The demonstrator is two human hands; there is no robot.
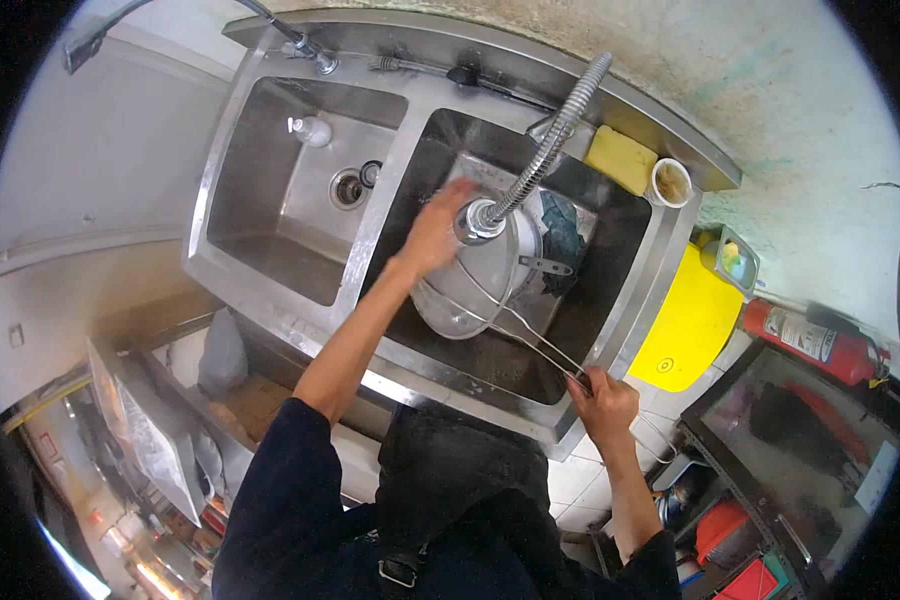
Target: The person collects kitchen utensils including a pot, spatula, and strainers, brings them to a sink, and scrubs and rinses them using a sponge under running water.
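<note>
In the right basin of a steel sink (365, 262), my right hand (606, 402) grips the long wire handle (547, 345) of a round strainer (450, 302). The strainer lies tilted under the spray head (482, 221) of a coiled faucet. My left hand (438, 228) is at the strainer's upper left side, beside the spray head; its fingers are smeared by motion. Right of the strainer are a round metal pan (528, 245) with a grey handle and a dark cloth (562, 242).
A soap bottle (314, 131) stands in the left basin. On the back right ledge sit a yellow sponge (621, 160) and a white cup (670, 184). Further right are a yellow board (685, 325), a small metal container (732, 260) and a fire extinguisher (808, 338).
</note>
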